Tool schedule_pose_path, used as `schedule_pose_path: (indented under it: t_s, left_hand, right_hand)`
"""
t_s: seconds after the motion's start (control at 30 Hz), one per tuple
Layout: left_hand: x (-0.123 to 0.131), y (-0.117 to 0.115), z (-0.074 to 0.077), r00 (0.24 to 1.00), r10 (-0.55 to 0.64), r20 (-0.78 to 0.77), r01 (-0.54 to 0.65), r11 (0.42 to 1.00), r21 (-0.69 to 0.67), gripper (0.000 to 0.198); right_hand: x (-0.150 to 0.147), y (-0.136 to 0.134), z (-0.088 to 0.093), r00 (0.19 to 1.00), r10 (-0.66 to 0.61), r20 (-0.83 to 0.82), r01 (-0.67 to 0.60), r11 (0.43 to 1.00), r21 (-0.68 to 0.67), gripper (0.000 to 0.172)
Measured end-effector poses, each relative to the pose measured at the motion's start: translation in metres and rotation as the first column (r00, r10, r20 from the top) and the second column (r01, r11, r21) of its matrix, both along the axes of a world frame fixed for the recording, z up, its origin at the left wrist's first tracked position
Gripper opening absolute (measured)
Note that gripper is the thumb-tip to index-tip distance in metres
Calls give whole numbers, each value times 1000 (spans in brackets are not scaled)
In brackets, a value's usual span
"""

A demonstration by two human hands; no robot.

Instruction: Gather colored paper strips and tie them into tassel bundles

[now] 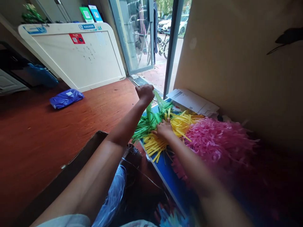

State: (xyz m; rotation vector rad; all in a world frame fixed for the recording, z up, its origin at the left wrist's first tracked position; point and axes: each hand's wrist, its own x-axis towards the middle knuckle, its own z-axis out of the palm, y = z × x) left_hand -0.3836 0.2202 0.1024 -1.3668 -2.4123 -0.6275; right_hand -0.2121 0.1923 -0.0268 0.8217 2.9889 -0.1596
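My left hand [145, 92] is closed in a fist, raised above the blue table's far end. A green plastic strip [160, 100] stretches from it down into a bunch of green fringe [147, 124]. Lower and to the right, my right hand [164, 129] grips the fringe where green meets yellow, its fingers bent over the strips. Yellow fringe [181, 122] spreads on both sides of that hand. Beside it lies a big fluffy heap of pink fringe [213, 138]. The undersides of the strips within my right hand are hidden.
White cardboard sheets [194, 101] lie at the blue table's [165, 171] far end by the wall. A cardboard box [91, 149] and clear plastic strands [115, 189] are below. A blue package [66, 98] rests on the floor near a whiteboard [78, 58]. A glass door [136, 37] stands ahead.
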Motion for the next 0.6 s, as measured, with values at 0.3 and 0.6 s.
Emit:
schedule_pose_path:
  t_s: [0.3,0.6]
  left_hand:
    - [26,22,82,944,-214,-250,276,929,247,31]
    - [142,-30,115,729,-583,-360,638,769,47,32]
  right_hand:
    - [1,-14,13,997,-16,-79,16,1000,0,44]
    - [54,-31,107,459,-400,-793,125,913,-388,45]
